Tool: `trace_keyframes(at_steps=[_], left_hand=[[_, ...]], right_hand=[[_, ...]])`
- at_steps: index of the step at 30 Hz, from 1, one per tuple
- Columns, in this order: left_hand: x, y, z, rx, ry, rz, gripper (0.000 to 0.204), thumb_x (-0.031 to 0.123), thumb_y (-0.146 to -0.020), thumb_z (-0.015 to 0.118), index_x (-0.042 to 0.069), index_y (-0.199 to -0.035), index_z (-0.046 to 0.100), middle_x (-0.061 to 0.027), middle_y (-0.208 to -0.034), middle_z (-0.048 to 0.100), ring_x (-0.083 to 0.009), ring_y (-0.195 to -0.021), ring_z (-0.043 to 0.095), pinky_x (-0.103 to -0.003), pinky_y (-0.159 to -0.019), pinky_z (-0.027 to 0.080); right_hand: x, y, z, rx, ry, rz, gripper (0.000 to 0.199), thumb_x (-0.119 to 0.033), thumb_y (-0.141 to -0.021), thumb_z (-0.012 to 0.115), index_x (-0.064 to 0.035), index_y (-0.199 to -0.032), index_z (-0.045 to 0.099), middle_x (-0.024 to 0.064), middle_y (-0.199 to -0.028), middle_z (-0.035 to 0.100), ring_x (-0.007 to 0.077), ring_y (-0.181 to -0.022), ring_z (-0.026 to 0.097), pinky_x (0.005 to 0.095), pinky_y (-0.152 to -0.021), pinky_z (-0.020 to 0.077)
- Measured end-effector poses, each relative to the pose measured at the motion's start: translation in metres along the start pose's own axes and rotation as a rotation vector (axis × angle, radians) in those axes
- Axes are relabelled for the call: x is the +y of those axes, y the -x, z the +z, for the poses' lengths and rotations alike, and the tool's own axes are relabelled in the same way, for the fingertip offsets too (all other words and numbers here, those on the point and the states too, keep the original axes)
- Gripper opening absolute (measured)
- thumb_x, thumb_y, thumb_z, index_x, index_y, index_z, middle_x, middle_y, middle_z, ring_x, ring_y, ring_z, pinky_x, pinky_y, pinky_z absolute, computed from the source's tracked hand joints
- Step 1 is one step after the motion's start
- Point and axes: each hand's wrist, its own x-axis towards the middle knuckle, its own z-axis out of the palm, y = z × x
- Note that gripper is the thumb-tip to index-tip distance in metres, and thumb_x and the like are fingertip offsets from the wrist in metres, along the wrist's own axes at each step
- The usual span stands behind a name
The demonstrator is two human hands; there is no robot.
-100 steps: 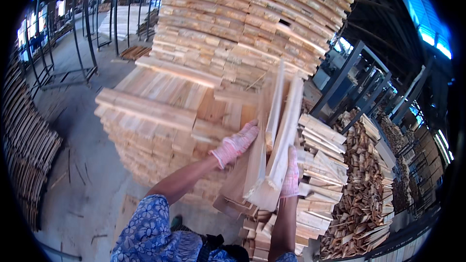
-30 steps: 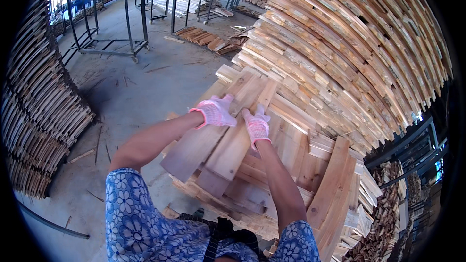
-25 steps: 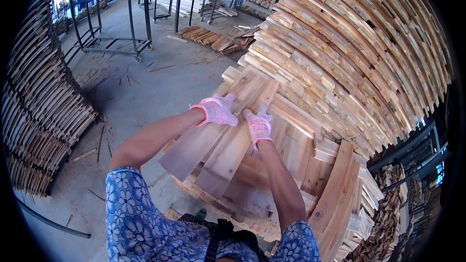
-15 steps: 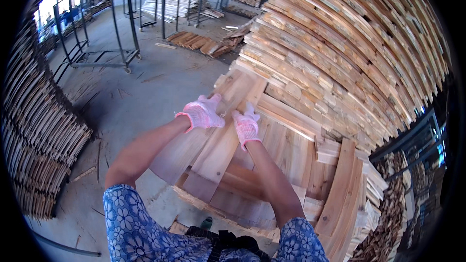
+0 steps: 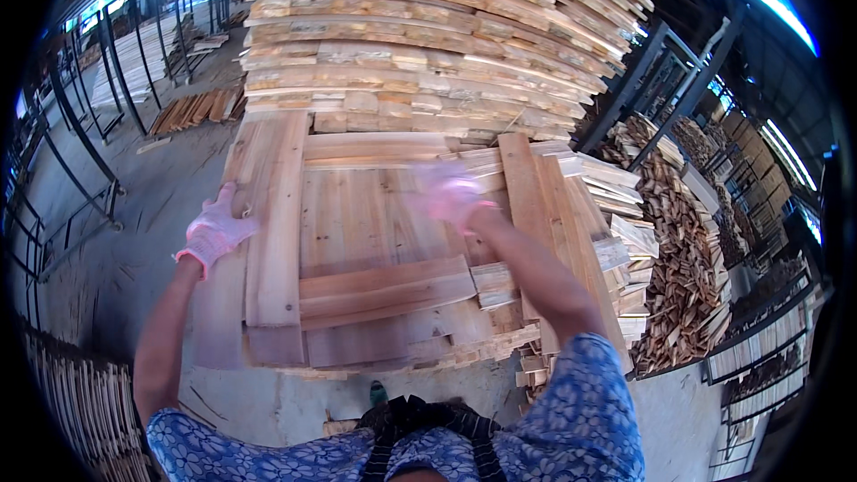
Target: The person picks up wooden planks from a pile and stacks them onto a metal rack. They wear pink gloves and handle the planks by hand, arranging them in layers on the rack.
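Note:
My left hand (image 5: 217, 228), in a pink and white knit glove, lies over the wide boards at the left side of the wood stack, with fingers apart. Beneath it is a pale plank (image 5: 223, 295); a longer plank (image 5: 275, 223) lies just to its right. My right hand (image 5: 451, 196), gloved alike, hovers over the middle boards and is smeared by motion. Whether it holds anything cannot be made out. Close by on the right, a long brown board (image 5: 536, 214) lies lengthwise. A short wide board (image 5: 388, 293) lies crosswise at the near side.
A tall stack of layered boards (image 5: 402, 45) rises directly behind. To the right are a dark metal frame (image 5: 625, 85) and a large heap of wood offcuts (image 5: 683, 277). Metal racks (image 5: 80, 143) and a row of small boards (image 5: 201, 110) stand on the left floor.
The view has turned to the right. My right hand has left the long plank beside my left hand and moved right across the stack. My left hand remains at the left-side boards.

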Motion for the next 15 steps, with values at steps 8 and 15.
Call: trace_keyframes(at_steps=[8, 15], left_hand=[[0.116, 0.039, -0.036, 0.092, 0.11, 0.39, 0.089, 0.035, -0.074, 0.075, 0.018, -0.155, 0.041, -0.0206, -0.148, 0.052, -0.0402, -0.124, 0.061, -0.044, -0.106, 0.051], [0.367, 0.081, 0.125, -0.514, 0.834, 0.567, 0.087, 0.049, -0.083, 0.077, 0.005, -0.15, 0.044, -0.0181, -0.135, 0.06, -0.0288, -0.131, 0.054, -0.042, -0.108, 0.045]], right_hand=[[0.216, 0.155, 0.059, 0.4, -0.234, 0.836, 0.069, -0.064, -0.098, 0.048, -0.018, -0.15, 0.044, 0.0308, -0.14, 0.054, 0.0474, -0.128, 0.056, 0.0587, -0.109, 0.0409], [0.215, 0.147, 0.056, 0.322, -0.041, 0.819, 0.07, -0.06, -0.098, 0.048, -0.0164, -0.153, 0.041, 0.0306, -0.131, 0.057, 0.0474, -0.121, 0.061, 0.059, -0.102, 0.0474]])
